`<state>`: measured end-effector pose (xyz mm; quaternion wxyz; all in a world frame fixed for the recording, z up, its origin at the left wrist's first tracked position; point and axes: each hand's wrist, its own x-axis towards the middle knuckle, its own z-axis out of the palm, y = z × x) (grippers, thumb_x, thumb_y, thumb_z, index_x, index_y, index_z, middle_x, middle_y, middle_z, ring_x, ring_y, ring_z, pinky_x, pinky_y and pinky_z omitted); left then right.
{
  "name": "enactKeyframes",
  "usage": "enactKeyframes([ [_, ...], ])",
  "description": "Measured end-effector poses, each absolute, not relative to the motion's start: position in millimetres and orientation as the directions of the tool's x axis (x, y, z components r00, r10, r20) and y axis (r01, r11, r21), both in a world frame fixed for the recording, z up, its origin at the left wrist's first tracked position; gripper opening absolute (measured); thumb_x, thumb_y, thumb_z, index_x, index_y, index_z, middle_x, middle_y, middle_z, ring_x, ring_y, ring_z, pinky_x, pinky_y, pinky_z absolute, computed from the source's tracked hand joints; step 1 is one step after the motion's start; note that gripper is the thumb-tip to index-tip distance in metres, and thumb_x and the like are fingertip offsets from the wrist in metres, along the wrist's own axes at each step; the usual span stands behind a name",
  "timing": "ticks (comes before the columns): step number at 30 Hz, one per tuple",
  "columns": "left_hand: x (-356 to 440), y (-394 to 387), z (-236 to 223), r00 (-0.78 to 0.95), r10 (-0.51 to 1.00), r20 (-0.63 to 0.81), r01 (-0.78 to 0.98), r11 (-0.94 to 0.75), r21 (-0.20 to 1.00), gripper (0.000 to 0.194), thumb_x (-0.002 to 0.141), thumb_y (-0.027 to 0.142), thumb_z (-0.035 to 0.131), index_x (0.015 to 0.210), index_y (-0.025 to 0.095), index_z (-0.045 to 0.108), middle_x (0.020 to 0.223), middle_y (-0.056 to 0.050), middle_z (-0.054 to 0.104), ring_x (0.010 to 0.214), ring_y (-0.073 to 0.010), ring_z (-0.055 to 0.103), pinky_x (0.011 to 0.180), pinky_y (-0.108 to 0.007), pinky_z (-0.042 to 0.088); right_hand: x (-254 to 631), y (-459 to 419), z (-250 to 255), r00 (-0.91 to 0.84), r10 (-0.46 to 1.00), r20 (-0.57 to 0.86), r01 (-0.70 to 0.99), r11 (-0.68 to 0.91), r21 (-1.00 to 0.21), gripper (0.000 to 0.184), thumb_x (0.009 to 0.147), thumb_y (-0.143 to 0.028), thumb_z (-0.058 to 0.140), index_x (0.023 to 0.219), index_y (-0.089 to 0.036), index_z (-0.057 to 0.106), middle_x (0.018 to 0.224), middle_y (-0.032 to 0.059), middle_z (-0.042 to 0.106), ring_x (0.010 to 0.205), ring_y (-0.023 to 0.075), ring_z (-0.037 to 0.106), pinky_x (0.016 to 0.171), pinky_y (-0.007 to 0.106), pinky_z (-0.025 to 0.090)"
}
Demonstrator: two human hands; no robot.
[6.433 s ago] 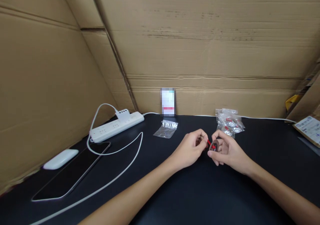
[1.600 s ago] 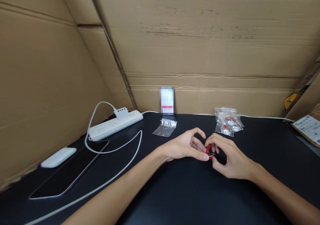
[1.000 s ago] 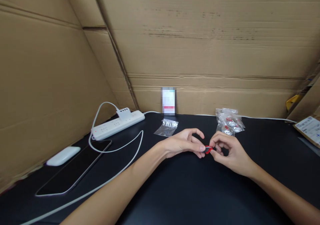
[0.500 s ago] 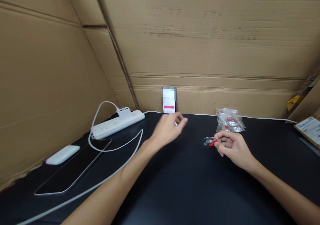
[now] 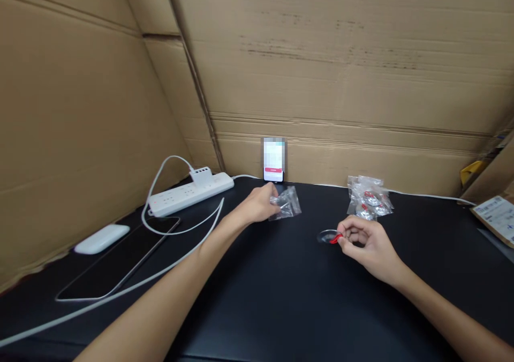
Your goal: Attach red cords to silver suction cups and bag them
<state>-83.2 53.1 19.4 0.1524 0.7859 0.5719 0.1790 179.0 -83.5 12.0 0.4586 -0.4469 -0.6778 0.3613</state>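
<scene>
In the head view, my left hand (image 5: 261,204) is closed at the edge of a small clear plastic bag (image 5: 288,204), near the foot of the propped-up phone. No contents can be made out in this bag. My right hand (image 5: 367,247) pinches the red tab of a clear round suction cup (image 5: 327,236), whose disc points left just above the black table. Behind the right hand lie several bagged suction cups (image 5: 369,198) with red parts, in crinkled clear plastic.
A lit phone (image 5: 273,161) stands against the cardboard wall (image 5: 361,94). On the left are a white power strip (image 5: 172,201) with a looping white cable (image 5: 132,311), a dark tablet (image 5: 120,263) and a white case (image 5: 102,239). A labelled packet (image 5: 496,217) lies far right.
My left hand has moved slightly left and down, and a clear plastic bag now shows at its fingers. My right hand has shifted slightly left and down with the suction cup.
</scene>
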Motion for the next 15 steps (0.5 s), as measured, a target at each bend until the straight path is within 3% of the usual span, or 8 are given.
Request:
enactKeyframes([
  [2,-70.1,45.8,17.2,0.297,0.937,0.182,0.692,-0.342,0.635,0.031,0.07,0.026,0.065,0.097,0.019,0.053,0.074,-0.001,0.062,0.066,-0.0182,0.06,0.057,-0.026,0.041,174.9,-85.2,12.1,-0.181,0.93,0.32,0.32,0.363,-0.875,0.001,0.078,-0.016,0.063,0.079,-0.017,0.062,0.075,0.0015,0.06,0.064,0.0119,0.054,0.059,0.025,0.049],
  [4,-54.3,34.0,16.8,0.328,0.911,0.249,0.535,-0.396,0.746,0.034,0.071,0.024,0.066,0.101,0.019,0.052,0.072,0.0,0.062,0.065,-0.0166,0.06,0.058,-0.025,0.042,170.9,-86.2,10.9,-0.16,0.932,0.324,0.344,0.361,-0.867,0.001,0.077,-0.016,0.063,0.079,-0.017,0.063,0.075,0.0014,0.059,0.063,0.0119,0.053,0.057,0.025,0.048],
  [8,-26.5,7.5,20.1,0.417,0.849,0.326,0.281,-0.461,0.842,0.042,0.073,0.022,0.067,0.112,0.019,0.051,0.075,0.0,0.064,0.066,-0.0151,0.062,0.063,-0.027,0.048,167.7,-84.6,7.2,-0.07,0.948,0.31,0.339,0.315,-0.886,0.003,0.076,-0.02,0.064,0.078,-0.016,0.063,0.068,-0.0005,0.057,0.059,0.0111,0.051,0.054,0.023,0.046],
  [12,-14.9,-6.2,25.4,0.524,0.818,0.236,0.165,-0.37,0.914,0.022,0.077,0.023,0.065,0.097,0.016,0.062,0.077,-0.003,0.065,0.071,-0.0169,0.065,0.065,-0.029,0.052,173.6,-76.5,5.8,0.076,0.952,0.298,0.289,0.265,-0.92,0.01,0.072,-0.024,0.067,0.074,-0.016,0.063,0.062,-0.0014,0.055,0.054,0.0105,0.05,0.051,0.022,0.044],
  [15,-14.1,-8.4,28.9,0.523,0.831,0.19,0.104,-0.283,0.953,0.018,0.079,0.023,0.064,0.094,0.015,0.063,0.075,-0.005,0.066,0.074,-0.0185,0.067,0.068,-0.032,0.055,181.3,-69.9,5.9,0.205,0.943,0.263,0.278,0.201,-0.939,0.014,0.069,-0.027,0.069,0.072,-0.016,0.063,0.053,-0.003,0.053,0.044,0.0091,0.046,0.042,0.021,0.037],
])
